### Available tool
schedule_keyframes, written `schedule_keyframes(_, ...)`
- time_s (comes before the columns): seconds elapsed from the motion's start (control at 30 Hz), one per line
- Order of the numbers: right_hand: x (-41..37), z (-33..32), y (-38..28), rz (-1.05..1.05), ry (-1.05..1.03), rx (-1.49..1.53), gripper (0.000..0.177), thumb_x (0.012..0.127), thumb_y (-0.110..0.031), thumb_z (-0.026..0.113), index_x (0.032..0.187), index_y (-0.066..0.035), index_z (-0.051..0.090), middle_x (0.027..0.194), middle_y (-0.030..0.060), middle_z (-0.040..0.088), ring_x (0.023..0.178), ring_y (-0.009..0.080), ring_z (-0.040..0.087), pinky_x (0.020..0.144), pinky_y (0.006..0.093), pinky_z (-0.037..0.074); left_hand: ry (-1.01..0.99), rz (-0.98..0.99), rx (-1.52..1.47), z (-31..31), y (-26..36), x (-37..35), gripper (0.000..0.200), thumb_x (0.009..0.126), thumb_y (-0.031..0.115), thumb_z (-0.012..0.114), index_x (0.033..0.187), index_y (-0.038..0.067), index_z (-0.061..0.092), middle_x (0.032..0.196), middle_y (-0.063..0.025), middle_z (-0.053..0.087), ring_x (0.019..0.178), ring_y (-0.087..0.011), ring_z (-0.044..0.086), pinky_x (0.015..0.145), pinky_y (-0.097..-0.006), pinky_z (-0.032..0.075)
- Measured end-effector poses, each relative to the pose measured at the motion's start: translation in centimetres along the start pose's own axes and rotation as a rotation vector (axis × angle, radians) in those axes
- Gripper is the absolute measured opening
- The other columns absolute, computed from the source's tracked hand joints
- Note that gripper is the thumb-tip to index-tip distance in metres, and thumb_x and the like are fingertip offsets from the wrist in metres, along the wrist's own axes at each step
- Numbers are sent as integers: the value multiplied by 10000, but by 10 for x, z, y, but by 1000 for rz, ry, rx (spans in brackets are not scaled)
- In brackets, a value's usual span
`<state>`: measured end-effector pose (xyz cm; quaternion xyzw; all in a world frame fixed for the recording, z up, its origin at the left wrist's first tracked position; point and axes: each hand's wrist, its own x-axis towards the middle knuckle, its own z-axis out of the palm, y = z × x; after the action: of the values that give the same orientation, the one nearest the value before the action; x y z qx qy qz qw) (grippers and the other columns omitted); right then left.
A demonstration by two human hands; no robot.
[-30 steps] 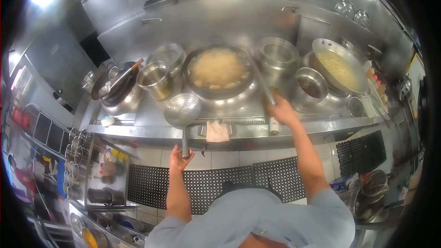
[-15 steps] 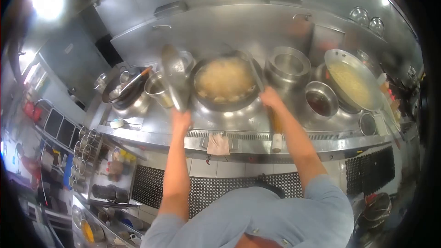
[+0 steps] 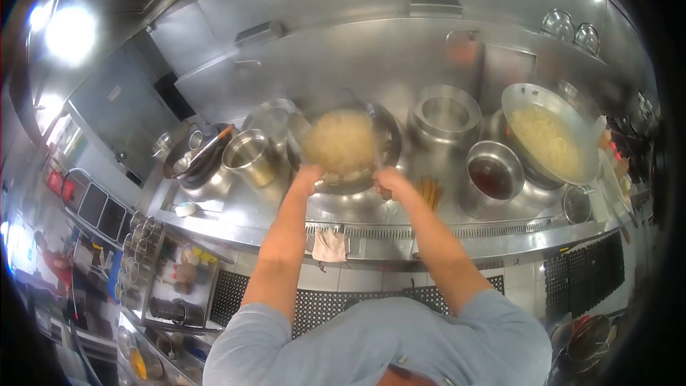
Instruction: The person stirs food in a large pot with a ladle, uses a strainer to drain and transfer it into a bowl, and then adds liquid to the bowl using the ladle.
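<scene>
A large dark wok (image 3: 395, 136) stands on the middle burner, heaped with steaming golden-yellow food (image 3: 339, 139). My left hand (image 3: 309, 177) is closed at the wok's near left rim, gripping a perforated metal scoop (image 3: 297, 131) that leans into the left side of the heap. On the near right rim, my right hand (image 3: 388, 180) wraps around the handle of a long metal utensil (image 3: 375, 144). That utensil presses along the right side of the food, with its working end hidden there. Both tools flank the heap inside the wok.
Right of the wok stand a round steel pot (image 3: 448, 116), a pot of dark red liquid (image 3: 493, 174) and a wide pan of pale yellow strips (image 3: 547, 139). To the left are a steel pot (image 3: 248, 159) and another wok (image 3: 196, 150). A cloth (image 3: 329, 245) hangs at the counter's front.
My left hand has swung the scoop from left of the wok rightward into the food. My right hand has moved left and nearer me. The heap looks taller and more gathered.
</scene>
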<state>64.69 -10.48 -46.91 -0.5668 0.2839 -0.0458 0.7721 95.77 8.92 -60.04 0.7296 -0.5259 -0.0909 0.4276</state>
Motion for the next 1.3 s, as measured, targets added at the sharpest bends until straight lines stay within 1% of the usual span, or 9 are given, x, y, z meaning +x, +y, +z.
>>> schedule_keyframes(0.03, 0, 7, 2, 10, -9, 40, 126, 860, -69, 526, 744, -27, 498, 613, 45, 490, 467, 147, 491, 387, 288, 366, 18, -22, -170, 0, -2, 2, 26, 788, -12, 529, 812, -20, 528, 660, -100, 549, 529, -242, 558, 433, -379, 449)
schedule_keyframes(0.07, -1, 14, 2, 30, -21, 115, 130, 857, -62, 526, 739, -25, 490, 610, 48, 487, 466, 146, 486, 391, 289, 375, 81, -539, -723, -9, 66, -1, 16, 794, -9, 526, 806, -7, 516, 654, -92, 538, 524, -227, 551, 434, -371, 452)
schedule_keyframes(0.1, -5, 22, 0, 50, -33, 189, 134, 855, -56, 526, 733, -22, 483, 608, 51, 484, 466, 145, 480, 396, 291, 384, 218, -819, -1006, -17, 135, -3, 24, 800, -7, 523, 799, 6, 504, 649, -84, 528, 519, -212, 545, 434, -362, 454)
schedule_keyframes(0.13, -11, 30, 0, 73, -44, 264, 138, 853, -49, 525, 727, -20, 475, 605, 54, 480, 465, 144, 475, 401, 292, 394, 253, -900, -1104, -20, 163, -5, 40, 807, -5, 520, 793, 19, 492, 644, -76, 517, 513, -197, 539, 435, -353, 456)
schedule_keyframes(0.4, -19, 68, 7, 113, -203, 549, 221, 828, -46, 514, 628, -99, 434, 552, 10, 446, 462, 117, 447, 409, 288, 380, 147, -940, -1288, -18, 178, -14, 94, 820, 14, 516, 765, 58, 454, 620, -41, 485, 497, -142, 514, 448, -285, 463)
schedule_keyframes(0.6, -37, 74, -14, 160, -270, 576, 222, 826, -43, 505, 623, -103, 438, 542, -10, 438, 436, 88, 428, 393, 262, 362, 209, -805, -1359, -44, 197, -37, 117, 803, 6, 522, 727, 62, 453, 601, -32, 488, 509, -133, 516, 456, -275, 461)
schedule_keyframes(0.83, -59, 82, -44, -11, -136, 157, 193, 816, -62, 531, 639, -80, 458, 530, 34, 470, 432, 127, 455, 378, 279, 371, 300, -839, -1126, -75, 231, -45, 96, 799, 7, 536, 762, 61, 466, 597, -30, 477, 484, -133, 504, 412, -275, 432)
schedule_keyframes(0.93, -46, 76, -40, -54, -133, 34, 186, 820, -77, 526, 643, -29, 557, 560, 84, 529, 477, 206, 509, 432, 327, 390, 274, -807, -1038, -79, 229, -41, 84, 800, 6, 536, 775, 49, 468, 597, -43, 472, 472, -138, 499, 389, -279, 418)
schedule_keyframes(1.3, -56, 27, -39, -143, 93, -500, 152, 766, -102, 572, 756, 48, 586, 587, 116, 578, 491, 196, 557, 452, 348, 389, 230, -828, -840, -58, 254, -4, 55, 792, -3, 542, 778, 28, 499, 608, -74, 489, 449, -170, 495, 372, -318, 412)
